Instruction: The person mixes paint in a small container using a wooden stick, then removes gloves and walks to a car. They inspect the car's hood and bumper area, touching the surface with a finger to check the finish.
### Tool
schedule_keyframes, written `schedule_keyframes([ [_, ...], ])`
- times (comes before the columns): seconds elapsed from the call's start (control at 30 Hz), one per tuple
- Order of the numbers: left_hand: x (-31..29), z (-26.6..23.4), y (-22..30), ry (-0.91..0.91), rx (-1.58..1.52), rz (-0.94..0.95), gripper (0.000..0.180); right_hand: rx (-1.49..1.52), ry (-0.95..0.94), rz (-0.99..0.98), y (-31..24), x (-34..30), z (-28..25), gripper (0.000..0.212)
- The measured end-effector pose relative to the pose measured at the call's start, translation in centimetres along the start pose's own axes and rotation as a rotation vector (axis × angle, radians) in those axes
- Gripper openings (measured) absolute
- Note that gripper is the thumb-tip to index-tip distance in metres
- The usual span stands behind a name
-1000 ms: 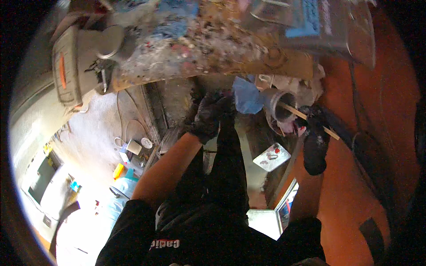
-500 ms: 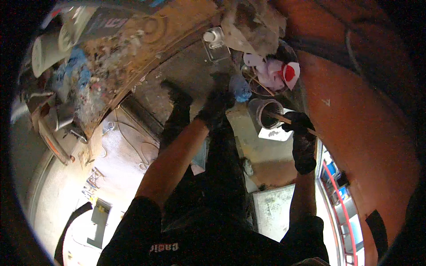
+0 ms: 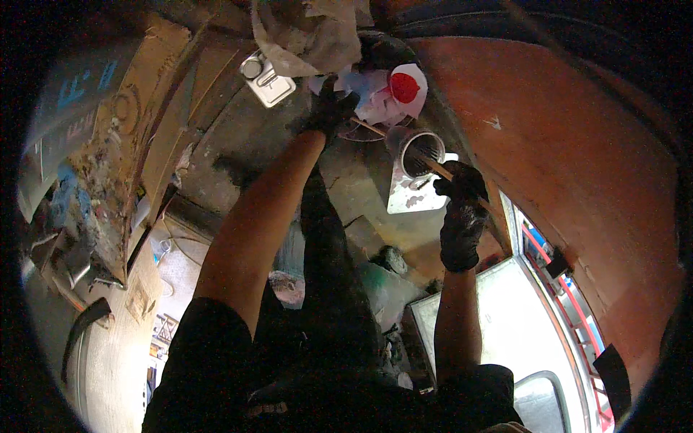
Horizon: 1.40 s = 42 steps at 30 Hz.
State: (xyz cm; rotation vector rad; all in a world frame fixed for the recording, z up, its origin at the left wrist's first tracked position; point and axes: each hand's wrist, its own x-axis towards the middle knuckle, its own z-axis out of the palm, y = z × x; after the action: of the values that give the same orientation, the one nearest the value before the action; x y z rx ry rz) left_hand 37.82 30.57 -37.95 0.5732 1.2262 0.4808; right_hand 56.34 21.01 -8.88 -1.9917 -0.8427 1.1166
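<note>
Over grey floor [image 3: 234,130], the black-gloved left hand [image 3: 333,112] spreads its fingers; the black-gloved right hand [image 3: 463,198] pinches a wooden stick [image 3: 438,168] in a translucent cup [image 3: 413,150]

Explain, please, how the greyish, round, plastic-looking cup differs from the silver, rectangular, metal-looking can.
The cup is round, while the can is rectangular. The cup's wide mouth is open, with a thin wooden stick reaching in; the can has a round grey cap. The cup is beside the black-gloved right hand, whereas the can is left of the black-gloved left hand. Both are containers.
</note>
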Motion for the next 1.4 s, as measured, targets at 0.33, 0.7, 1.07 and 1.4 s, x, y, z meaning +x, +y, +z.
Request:
schedule_keyframes([
  [0.33, -5.8, -0.6, 2.3, -0.123, 0.553, 0.490, 0.049, 0.052, -0.012, -0.211, -2.7, 0.4, 3.1, 0.019],
  [0.7, -1.7, 3.0, -1.5, -0.249, -0.340, 0.215, 0.042, 0.349, -0.197, -0.047, 5.3, 6.1, 5.1, 0.031],
  [1.07, -6.1, -0.2, 2.0, 0.063, 0.235, 0.513, 0.029, 0.294, -0.095, -0.074, 11.3, 11.2, 6.6, 0.026],
  [1.4, -1.5, 1.8, 0.2, 0.080, 0.654, 0.754, 0.027, 0.327, -0.089, -0.038, 9.9, 5.6, 3.2, 0.031],
])
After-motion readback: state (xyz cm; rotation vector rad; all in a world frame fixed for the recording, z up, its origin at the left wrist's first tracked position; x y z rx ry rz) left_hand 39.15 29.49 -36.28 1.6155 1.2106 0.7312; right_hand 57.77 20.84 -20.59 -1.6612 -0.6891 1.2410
